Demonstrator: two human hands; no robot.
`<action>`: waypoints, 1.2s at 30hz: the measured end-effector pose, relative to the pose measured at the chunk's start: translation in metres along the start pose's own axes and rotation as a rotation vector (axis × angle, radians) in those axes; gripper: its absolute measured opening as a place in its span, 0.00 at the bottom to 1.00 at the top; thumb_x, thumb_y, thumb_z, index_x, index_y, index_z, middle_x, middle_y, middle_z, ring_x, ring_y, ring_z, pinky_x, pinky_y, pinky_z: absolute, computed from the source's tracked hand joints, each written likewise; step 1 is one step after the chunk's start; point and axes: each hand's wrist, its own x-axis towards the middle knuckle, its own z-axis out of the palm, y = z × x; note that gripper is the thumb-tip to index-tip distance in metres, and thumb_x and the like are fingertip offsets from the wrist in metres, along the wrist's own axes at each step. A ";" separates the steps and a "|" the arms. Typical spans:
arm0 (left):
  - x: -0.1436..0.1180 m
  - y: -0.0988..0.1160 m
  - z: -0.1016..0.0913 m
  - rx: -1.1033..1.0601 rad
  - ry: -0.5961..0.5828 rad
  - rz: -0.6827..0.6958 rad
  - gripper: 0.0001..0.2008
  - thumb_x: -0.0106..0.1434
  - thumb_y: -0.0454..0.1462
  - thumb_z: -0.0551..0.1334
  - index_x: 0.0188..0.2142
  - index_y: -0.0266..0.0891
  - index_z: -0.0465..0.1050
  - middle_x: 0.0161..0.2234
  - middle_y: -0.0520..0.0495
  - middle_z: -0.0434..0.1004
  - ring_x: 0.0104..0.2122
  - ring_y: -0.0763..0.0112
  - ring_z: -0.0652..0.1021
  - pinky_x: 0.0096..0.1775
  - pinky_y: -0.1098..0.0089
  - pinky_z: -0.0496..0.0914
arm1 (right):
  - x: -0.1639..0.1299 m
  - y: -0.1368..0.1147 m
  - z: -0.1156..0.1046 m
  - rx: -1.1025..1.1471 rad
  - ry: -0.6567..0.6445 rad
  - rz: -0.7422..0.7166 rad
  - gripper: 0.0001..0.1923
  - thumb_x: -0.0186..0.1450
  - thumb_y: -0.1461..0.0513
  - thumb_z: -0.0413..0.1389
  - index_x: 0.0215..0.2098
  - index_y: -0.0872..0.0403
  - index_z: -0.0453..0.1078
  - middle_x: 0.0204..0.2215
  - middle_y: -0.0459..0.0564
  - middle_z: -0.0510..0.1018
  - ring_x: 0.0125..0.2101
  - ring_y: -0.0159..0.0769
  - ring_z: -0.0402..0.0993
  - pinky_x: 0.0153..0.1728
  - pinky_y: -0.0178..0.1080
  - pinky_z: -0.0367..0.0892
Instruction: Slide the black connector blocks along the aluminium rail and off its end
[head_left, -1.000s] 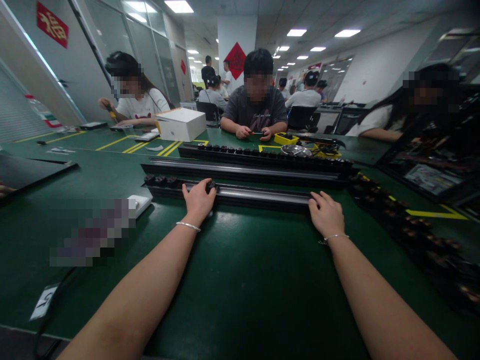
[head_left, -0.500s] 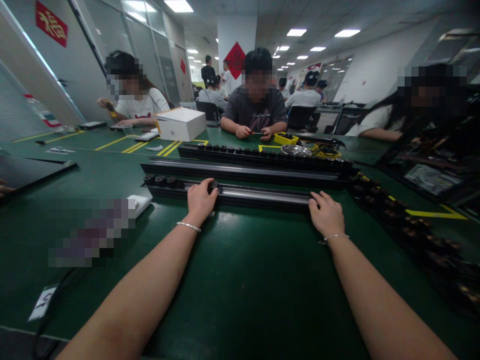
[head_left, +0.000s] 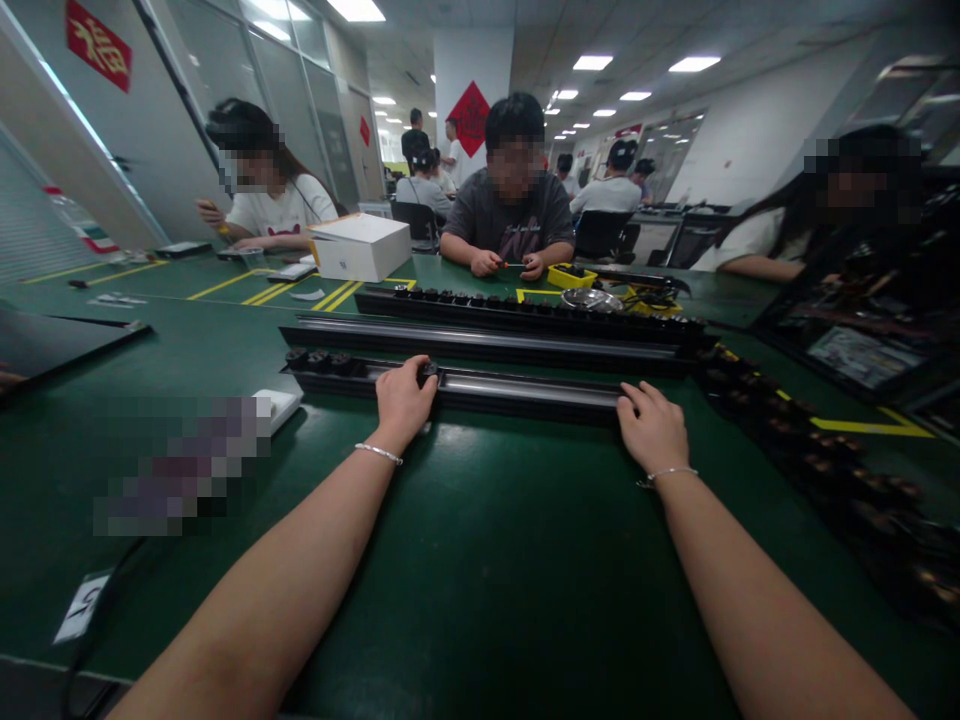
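Left hand: our left hand (head_left: 405, 405) is drawn in narrow, thumb and forefinger on a small dark round piece (head_left: 430, 370) at the near rail.
Right hand: our right hand (head_left: 654, 425) is curled round the right end of the same rail, holding it; we cannot tell how tightly.
Near rail: the near rail (head_left: 525, 388), long and black with a shiny channel, lies crosswise on the green table (head_left: 480, 580) between our hands and past the left one.
Left end: three dark knobs (head_left: 319, 360) sit in a row in the channel, apart from our left hand.
Middle rail: another black rail (head_left: 480, 338) lies just beyond, roughly parallel.
Far rail: the far rail (head_left: 525, 307) carries a line of dark pieces.
Behind: we see a white box (head_left: 364, 250) and a metal bowl (head_left: 591, 300).
Across: a co-worker (head_left: 510, 215) holds a thin tool with both hands.
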 end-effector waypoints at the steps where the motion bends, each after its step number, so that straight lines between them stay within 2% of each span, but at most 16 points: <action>1: 0.000 0.000 0.000 0.001 -0.004 -0.005 0.18 0.61 0.41 0.56 0.50 0.43 0.69 0.45 0.47 0.78 0.45 0.59 0.75 0.51 0.61 0.62 | 0.000 0.000 0.000 0.002 0.002 0.005 0.27 0.66 0.52 0.38 0.55 0.52 0.68 0.58 0.55 0.65 0.55 0.50 0.60 0.53 0.51 0.59; 13: -0.003 0.008 -0.002 -0.042 -0.025 -0.007 0.17 0.61 0.41 0.57 0.49 0.43 0.70 0.44 0.48 0.79 0.45 0.64 0.76 0.54 0.63 0.58 | -0.001 -0.002 -0.001 0.000 0.007 0.010 0.27 0.66 0.52 0.38 0.56 0.52 0.67 0.58 0.54 0.64 0.54 0.49 0.61 0.52 0.50 0.59; 26: -0.002 0.007 -0.001 -0.057 -0.066 0.011 0.17 0.62 0.43 0.55 0.51 0.46 0.69 0.44 0.50 0.79 0.45 0.66 0.76 0.56 0.63 0.56 | -0.002 -0.003 -0.003 0.015 -0.022 0.021 0.29 0.66 0.51 0.37 0.56 0.53 0.67 0.59 0.55 0.64 0.55 0.51 0.59 0.53 0.52 0.58; 29: -0.002 0.006 -0.002 -0.057 -0.074 0.030 0.18 0.61 0.43 0.56 0.50 0.46 0.68 0.45 0.49 0.78 0.47 0.64 0.74 0.56 0.62 0.57 | -0.002 -0.003 -0.003 0.012 -0.017 0.022 0.28 0.66 0.51 0.38 0.56 0.52 0.67 0.58 0.55 0.64 0.55 0.50 0.59 0.53 0.52 0.58; 32: -0.003 0.008 -0.003 -0.014 -0.007 -0.010 0.20 0.59 0.46 0.58 0.48 0.40 0.69 0.46 0.43 0.75 0.50 0.59 0.72 0.56 0.60 0.58 | -0.002 -0.004 -0.005 0.022 -0.032 0.041 0.28 0.66 0.51 0.37 0.57 0.51 0.66 0.59 0.54 0.64 0.55 0.51 0.58 0.53 0.52 0.58; 36: -0.005 0.010 -0.003 0.017 0.014 -0.058 0.16 0.61 0.47 0.55 0.42 0.40 0.71 0.43 0.42 0.76 0.49 0.57 0.71 0.59 0.55 0.52 | -0.002 -0.004 -0.005 0.026 -0.041 0.049 0.29 0.66 0.50 0.37 0.57 0.51 0.66 0.59 0.53 0.63 0.55 0.51 0.58 0.53 0.52 0.58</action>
